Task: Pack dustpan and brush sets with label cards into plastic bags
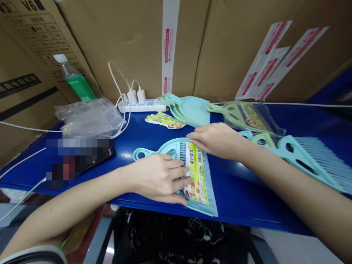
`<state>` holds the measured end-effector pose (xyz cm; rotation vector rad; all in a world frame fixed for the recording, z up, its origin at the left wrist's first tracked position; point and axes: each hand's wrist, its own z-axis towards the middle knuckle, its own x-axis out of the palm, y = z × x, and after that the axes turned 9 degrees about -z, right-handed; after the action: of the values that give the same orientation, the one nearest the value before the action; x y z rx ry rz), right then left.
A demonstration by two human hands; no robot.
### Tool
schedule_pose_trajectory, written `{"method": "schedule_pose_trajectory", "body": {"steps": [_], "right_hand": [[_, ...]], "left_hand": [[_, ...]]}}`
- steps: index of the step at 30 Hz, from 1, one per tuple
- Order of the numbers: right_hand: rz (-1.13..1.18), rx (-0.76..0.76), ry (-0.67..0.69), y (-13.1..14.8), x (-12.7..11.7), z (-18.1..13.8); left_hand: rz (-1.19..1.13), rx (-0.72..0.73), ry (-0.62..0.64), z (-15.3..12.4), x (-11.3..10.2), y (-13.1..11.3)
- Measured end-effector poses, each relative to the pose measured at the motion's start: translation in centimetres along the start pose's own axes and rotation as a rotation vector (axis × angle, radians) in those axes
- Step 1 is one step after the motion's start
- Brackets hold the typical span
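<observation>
A light blue dustpan (170,146) lies on the blue table with a small blue brush (210,183) in it. Across the brush runs a yellow-green printed label card (198,176). My left hand (161,178) rests over the set, fingers spread flat against the card and thumb near the dustpan's front side. At the far edge, my right hand (213,139) has its fingers and thumb closed around the dustpan's rim, close to the card's end. The contact under the right fingertips is partly hidden.
Stacked dustpans (192,108), loose label cards (166,120) and a bagged green set (247,115) lie behind. More brushes (305,157) lie right. A power strip (143,106), plastic bag (90,117), bottle (77,82) and white cables occupy the left. Cardboard boxes (132,40) wall the back.
</observation>
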<state>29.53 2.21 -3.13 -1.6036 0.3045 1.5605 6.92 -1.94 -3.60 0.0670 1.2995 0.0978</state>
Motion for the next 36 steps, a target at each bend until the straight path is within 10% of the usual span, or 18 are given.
{"method": "schedule_pose_trajectory", "body": {"steps": [26, 36], "right_hand": [[-0.016, -0.026, -0.001, -0.1, 0.3, 0.0], [0.016, -0.003, 0.097, 0.0, 0.2, 0.1]], "left_hand": [[0.123, 0.038, -0.079, 0.3, -0.8, 0.2], [0.391, -0.428, 0.122, -1.4, -2.2, 3.9]]}}
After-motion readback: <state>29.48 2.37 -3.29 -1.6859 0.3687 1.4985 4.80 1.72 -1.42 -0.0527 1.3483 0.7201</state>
